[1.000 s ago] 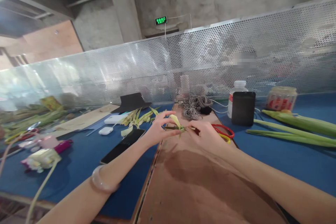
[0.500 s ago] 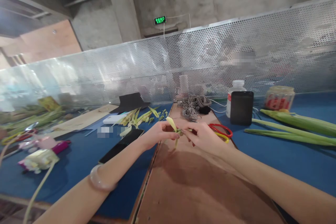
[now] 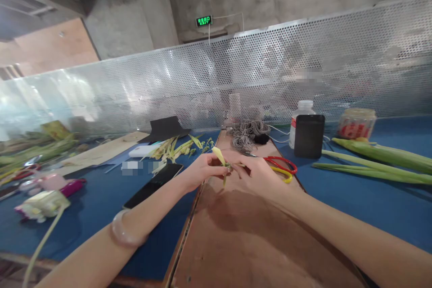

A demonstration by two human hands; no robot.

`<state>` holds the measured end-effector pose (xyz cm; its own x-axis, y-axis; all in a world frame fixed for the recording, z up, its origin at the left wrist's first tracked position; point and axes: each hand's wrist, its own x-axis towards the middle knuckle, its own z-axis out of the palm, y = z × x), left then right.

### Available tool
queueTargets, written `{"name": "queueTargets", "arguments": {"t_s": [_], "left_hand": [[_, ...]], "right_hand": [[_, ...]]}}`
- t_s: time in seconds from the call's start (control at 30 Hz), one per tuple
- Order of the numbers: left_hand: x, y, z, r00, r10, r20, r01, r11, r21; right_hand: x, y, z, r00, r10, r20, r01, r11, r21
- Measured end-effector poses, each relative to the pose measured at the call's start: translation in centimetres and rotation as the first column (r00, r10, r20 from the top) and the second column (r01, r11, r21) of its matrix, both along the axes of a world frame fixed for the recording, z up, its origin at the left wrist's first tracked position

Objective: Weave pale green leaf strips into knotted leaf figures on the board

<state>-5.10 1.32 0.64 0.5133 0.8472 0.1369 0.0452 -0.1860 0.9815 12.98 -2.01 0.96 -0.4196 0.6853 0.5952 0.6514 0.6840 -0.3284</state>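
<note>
Holding, both hands: one folded leaf piece (image 3: 219, 156), pale yellow-green, its tip raised between the fingers and a narrow end hanging below, held above the brown board (image 3: 256, 238). Left hand (image 3: 200, 172): grip closed on the piece, thumb opposing the fingers. Right hand (image 3: 258, 174): grip pinched at its other side, fingertips nearly meeting the left ones. Finer folds there: too small and covered for us to read.

Handling, in our judgement: the left pinch best serves as the anchor, firm but not crushing; the right does the fine work in short moves, close to the fold. Thin leaf may split if we pull across its grain, so we draw along its length, and we let neither side go before the other has hold.

Edges and room: the board's left edge (image 3: 185, 238) runs as a raised seam beside the blue counter (image 3: 340, 216); our left forearm crosses it. Near the right hand, red handles (image 3: 295, 167) and yellow handles (image 3: 290, 177); an outward swing of that wrist could nudge them. Beyond the fingers, tangled grey cord (image 3: 248, 132); left and ahead, leaf scraps (image 3: 173, 149); beneath the left forearm's line, a dark phone (image 3: 153, 184). Easiest travel, we judge: back toward us, over the board's near stretch.
</note>
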Motion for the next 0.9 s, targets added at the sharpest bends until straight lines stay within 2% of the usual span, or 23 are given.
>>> {"name": "queueTargets", "arguments": {"t_s": [0.23,0.5,0.7,0.9], "left_hand": [[0.1,-0.1,0.0,0.999,-0.005,0.053,0.009,0.997,-0.076],[0.1,0.2,-0.4,0.991,-0.047,0.123,0.069,0.981,-0.179],[0.1,0.0,-0.3,0.991,-0.076,0.108,0.100,0.966,-0.237],[0.0,0.1,-0.3,0.991,-0.081,0.103,0.104,0.965,-0.241]], "right_hand": [[0.6,-0.1,0.1,0.963,0.050,0.265,-0.079,0.992,0.100],[0.9,0.4,0.1,0.840,-0.067,0.538,-0.133,0.936,0.325],[0.9,0.6,0.3,0.831,-0.017,0.556,-0.216,0.911,0.350],[1.1,1.0,-0.2,0.843,-0.002,0.537,-0.222,0.909,0.352]]}}
